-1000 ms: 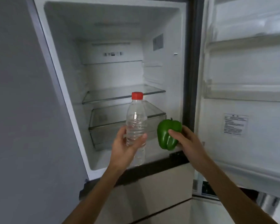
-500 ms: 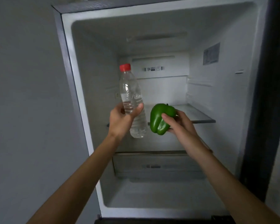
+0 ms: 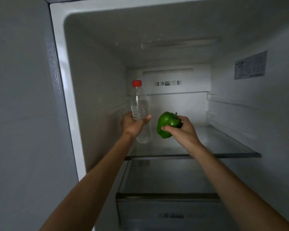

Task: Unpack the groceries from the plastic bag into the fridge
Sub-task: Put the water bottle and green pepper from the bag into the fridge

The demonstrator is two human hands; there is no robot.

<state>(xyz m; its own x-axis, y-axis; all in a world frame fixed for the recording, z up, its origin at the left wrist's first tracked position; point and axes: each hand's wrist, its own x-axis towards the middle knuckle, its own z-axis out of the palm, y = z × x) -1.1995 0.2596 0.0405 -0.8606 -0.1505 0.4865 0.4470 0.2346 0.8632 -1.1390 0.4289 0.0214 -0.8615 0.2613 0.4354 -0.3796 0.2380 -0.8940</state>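
left grip [image 3: 132, 126] holds bottle [image 3: 139, 105], right grip [image 3: 183, 131] pepper [image 3: 167, 123], above glass shelf [image 3: 223, 144].

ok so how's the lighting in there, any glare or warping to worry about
Head view: fridge interior dim, darkest around the lower drawer; wide lens bows its frame at left; water bottle and green pepper read sharp; faint sheen on the glass shelf, no harsh glare.

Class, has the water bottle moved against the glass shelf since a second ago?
Yes: the water bottle has gone up and into the fridge, over the glass shelf.
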